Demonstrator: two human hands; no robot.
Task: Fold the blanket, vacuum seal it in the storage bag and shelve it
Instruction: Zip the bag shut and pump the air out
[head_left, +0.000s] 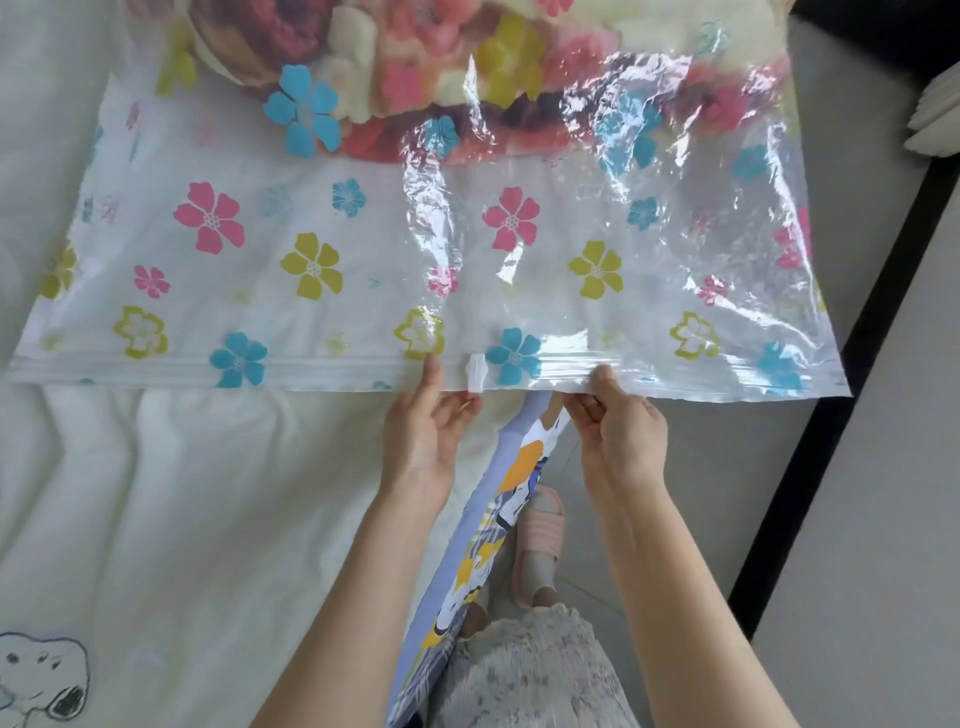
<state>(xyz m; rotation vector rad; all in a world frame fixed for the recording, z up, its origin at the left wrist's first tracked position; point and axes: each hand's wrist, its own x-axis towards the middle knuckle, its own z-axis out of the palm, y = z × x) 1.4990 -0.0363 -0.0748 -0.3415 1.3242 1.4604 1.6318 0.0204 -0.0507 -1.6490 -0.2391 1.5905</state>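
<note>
A clear storage bag printed with pink, blue and yellow flowers lies on the bed, its zip edge towards me. Inside its far end sits the folded blanket, patterned in pink, red and cream. A small white slider clip rides on the zip strip near the middle. My left hand pinches the bag's edge right beside the clip. My right hand pinches the zip edge a little further right, where the bag overhangs the bed.
A white quilt with a cartoon dog print covers the bed. The bed's side, in a blue patterned sheet, drops to a grey tiled floor. A black strip runs along the floor at right. My foot wears a pink slipper.
</note>
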